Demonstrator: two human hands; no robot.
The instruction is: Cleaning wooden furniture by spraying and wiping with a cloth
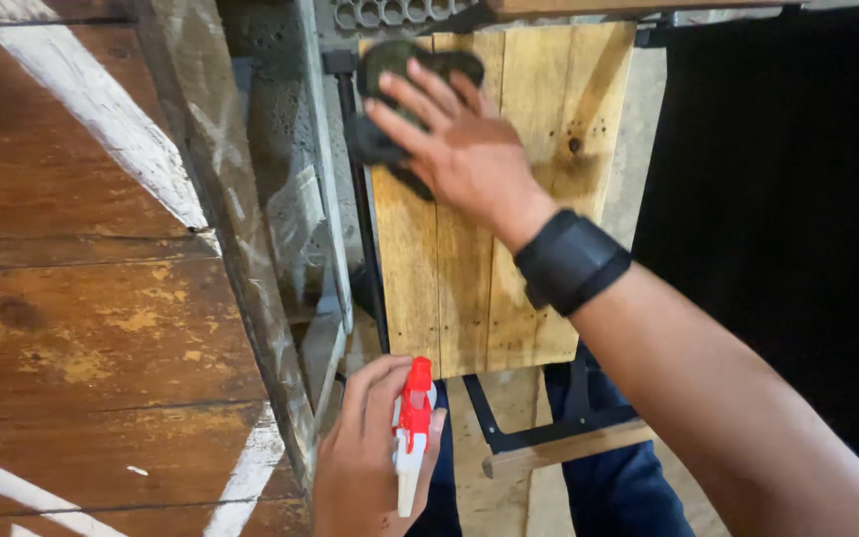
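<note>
Nearest: left hand (365, 462) low in view, fingers (375, 383) wrapped around the neck of a spray bottle (412, 438), red trigger head and white body. The index finger lies along the side of the red head; cannot tell whether it presses the trigger. The nozzle points up and away, toward the panel above the fingertips.

Just beyond those fingertips: lower edge of a small table top of pale wooden planks (479, 288), on a black metal frame (509, 428) with a wooden crossbar below. Dark trousers show behind the frame.

Further on: right hand (454, 144), black wrist band (571, 261) on the forearm, fingers spread flat, not gripping, pressing a dark cloth (390, 109) onto the far left corner of the planks. Cloth lies under the palm and fingertips, bunched beyond them, part of it hanging over the plank edge.

Left of both hands: a big weathered wooden board (82, 298) with white painted stripes.

Risks, as I judge them:
- Cloth only pinned by flat fingers; near the edge it could slide off and drop.
- Hard pressing at the corner might tip or shift the light table.
- A stray squeeze would wet the right forearm, which crosses above the nozzle.
- Rough planks could snag cloth or fingertips.
</note>
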